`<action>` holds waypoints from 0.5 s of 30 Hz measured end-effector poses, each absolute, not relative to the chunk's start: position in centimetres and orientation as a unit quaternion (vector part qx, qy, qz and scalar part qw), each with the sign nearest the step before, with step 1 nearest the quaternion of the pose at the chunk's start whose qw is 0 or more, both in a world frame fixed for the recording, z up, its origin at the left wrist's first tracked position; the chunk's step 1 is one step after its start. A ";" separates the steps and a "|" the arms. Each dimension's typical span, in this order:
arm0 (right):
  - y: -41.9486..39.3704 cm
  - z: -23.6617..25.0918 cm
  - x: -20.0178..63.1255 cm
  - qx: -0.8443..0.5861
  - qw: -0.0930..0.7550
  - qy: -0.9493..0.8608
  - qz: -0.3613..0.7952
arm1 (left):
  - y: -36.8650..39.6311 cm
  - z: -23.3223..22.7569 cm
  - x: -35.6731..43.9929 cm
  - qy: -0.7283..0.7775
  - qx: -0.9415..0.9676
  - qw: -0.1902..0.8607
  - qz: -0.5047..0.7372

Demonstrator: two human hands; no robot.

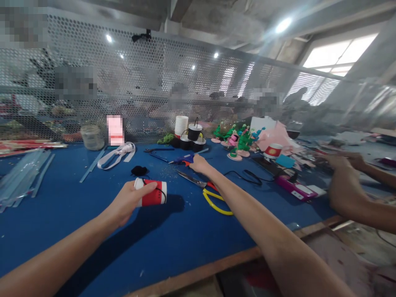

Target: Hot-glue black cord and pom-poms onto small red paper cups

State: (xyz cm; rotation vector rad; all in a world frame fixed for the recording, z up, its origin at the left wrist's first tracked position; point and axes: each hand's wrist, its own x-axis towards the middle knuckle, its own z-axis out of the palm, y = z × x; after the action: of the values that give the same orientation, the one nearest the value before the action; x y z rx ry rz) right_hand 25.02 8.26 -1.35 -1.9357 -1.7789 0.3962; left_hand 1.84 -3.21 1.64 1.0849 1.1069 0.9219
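My left hand [128, 201] grips a red and white paper cup [152, 192], held on its side above the blue table [93, 243], with a thin black cord looped on it. My right hand [198, 163] reaches far forward and closes on a blue glue gun [185, 159] that lies on the table. Just to the right of that arm lie scissors with yellow and red handles [206, 191]. A small black piece [139, 170] sits beyond the cup.
Black-wrapped cups and a stack of white cups [181, 126] stand at the back by the perforated metal screen [148, 82]. Green and pink paper craft pieces [239, 140], a white ribbon [117, 154], clear strips [21, 177]. Another person's arms [352, 189] work at the right.
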 end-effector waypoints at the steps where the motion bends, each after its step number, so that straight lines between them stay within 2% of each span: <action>1: 7.9 -0.9 25.3 -0.710 0.262 -0.636 0.150 | -3.2 1.7 1.8 0.482 0.469 0.621 0.402; 5: 5.2 1.5 26.0 -0.680 0.345 -0.614 0.203 | -3.0 2.0 1.8 0.496 0.450 0.620 0.409; 10: -0.4 3.7 25.2 -0.553 0.418 -0.636 0.339 | -2.9 2.5 1.8 0.498 0.444 0.615 0.419; 15: -3.8 3.9 23.5 -0.489 0.397 -0.676 0.382 | -2.6 2.3 1.5 0.498 0.439 0.621 0.417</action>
State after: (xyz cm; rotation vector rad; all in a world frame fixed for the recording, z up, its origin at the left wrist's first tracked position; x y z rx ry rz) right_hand 23.52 -3.83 3.92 -1.2389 -1.7133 0.9664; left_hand 1.54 -2.58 2.26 1.0089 1.1452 0.9591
